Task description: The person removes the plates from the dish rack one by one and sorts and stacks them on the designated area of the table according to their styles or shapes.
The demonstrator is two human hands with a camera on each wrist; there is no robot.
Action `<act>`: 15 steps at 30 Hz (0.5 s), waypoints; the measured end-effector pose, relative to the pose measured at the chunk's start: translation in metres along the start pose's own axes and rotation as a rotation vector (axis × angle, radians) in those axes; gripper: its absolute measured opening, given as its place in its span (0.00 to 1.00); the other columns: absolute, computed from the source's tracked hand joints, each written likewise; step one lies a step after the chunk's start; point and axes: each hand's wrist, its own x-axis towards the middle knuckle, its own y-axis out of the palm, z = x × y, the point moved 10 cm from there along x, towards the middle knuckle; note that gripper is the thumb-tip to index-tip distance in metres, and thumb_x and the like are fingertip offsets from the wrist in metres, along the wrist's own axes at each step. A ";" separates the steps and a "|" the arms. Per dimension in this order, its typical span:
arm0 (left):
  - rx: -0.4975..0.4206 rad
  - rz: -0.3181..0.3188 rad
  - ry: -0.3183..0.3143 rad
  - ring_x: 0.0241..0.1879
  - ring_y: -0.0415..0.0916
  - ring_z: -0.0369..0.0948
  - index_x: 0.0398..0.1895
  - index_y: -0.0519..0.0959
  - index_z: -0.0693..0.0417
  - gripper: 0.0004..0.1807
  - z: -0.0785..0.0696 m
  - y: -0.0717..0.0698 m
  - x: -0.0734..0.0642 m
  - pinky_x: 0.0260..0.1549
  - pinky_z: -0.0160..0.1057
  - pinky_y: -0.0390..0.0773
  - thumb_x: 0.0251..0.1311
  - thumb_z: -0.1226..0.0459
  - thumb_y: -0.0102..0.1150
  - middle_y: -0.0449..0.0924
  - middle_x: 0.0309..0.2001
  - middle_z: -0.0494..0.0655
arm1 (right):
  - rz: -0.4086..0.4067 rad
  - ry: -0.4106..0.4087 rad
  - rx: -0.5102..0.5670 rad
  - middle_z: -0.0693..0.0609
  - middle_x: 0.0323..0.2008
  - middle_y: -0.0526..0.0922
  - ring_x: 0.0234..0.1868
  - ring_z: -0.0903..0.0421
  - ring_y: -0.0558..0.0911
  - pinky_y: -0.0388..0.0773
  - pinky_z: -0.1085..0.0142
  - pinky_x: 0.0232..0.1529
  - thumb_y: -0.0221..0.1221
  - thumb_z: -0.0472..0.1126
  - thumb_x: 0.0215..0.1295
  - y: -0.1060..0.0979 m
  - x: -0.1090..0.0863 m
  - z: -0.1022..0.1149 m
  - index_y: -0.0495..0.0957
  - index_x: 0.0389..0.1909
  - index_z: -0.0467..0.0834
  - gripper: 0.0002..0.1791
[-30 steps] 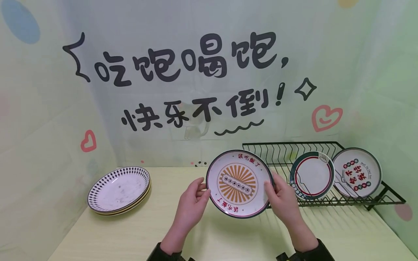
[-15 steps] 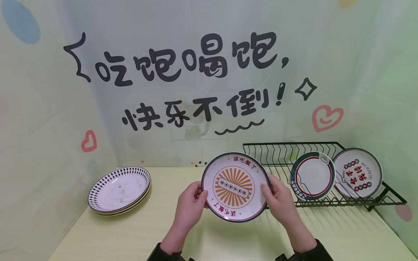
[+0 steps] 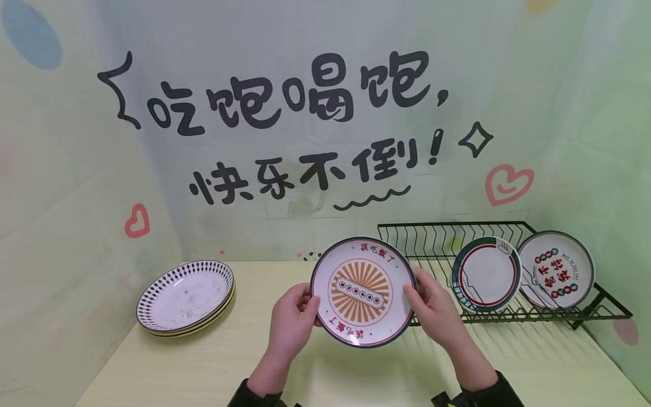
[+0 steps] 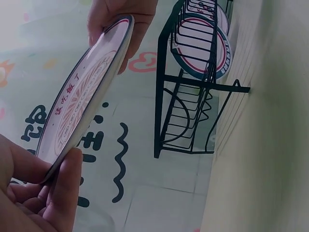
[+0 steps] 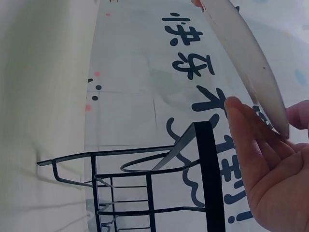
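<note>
A white plate (image 3: 362,333) with a dark rim, an orange sunburst in its middle and red lettering is held up above the table, its face tilted toward the head camera. My left hand (image 3: 292,319) pinches its left edge, thumb on the face and fingers behind, as the left wrist view (image 4: 43,193) shows. At the opposite edge my right hand (image 3: 434,305) grips the plate between thumb and fingers. In the right wrist view the plate's pale underside (image 5: 256,63) faces the camera, above the right hand's palm.
A black wire dish rack (image 3: 427,226) stands at the back right. It holds a green-rimmed plate (image 3: 488,277) and a plate with red lettering (image 3: 574,260) upright. Stacked plates (image 3: 185,297) lie at the left of the table (image 3: 254,282). A printed cloth (image 3: 305,34) hangs behind.
The plate has shifted slightly left and down. My left hand, whose fingers were loosely at the edge a second ago, now pinches it. My right hand keeps its grip.
</note>
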 end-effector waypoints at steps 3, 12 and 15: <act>-0.002 -0.023 -0.023 0.25 0.76 0.42 0.49 0.79 0.68 0.11 0.002 -0.005 0.003 0.23 0.36 0.83 0.65 0.73 0.59 0.79 0.31 0.53 | -0.027 -0.040 -0.077 0.39 0.42 0.85 0.36 0.58 0.84 0.81 0.74 0.34 0.55 0.28 0.69 -0.005 0.002 0.003 0.71 0.61 0.31 0.20; 0.009 -0.061 -0.072 0.26 0.77 0.43 0.52 0.78 0.70 0.13 0.011 -0.023 0.011 0.23 0.36 0.84 0.66 0.73 0.58 0.79 0.32 0.55 | -0.086 -0.141 -0.294 0.42 0.53 0.83 0.52 0.43 0.82 0.69 0.83 0.53 0.58 0.28 0.65 -0.018 0.003 0.012 0.71 0.62 0.32 0.23; 0.015 -0.070 -0.094 0.26 0.77 0.43 0.52 0.78 0.70 0.13 0.015 -0.028 0.014 0.24 0.36 0.84 0.66 0.73 0.58 0.79 0.33 0.55 | -0.104 -0.149 -0.332 0.43 0.55 0.82 0.54 0.43 0.81 0.63 0.84 0.57 0.59 0.29 0.64 -0.021 0.004 0.013 0.71 0.63 0.34 0.25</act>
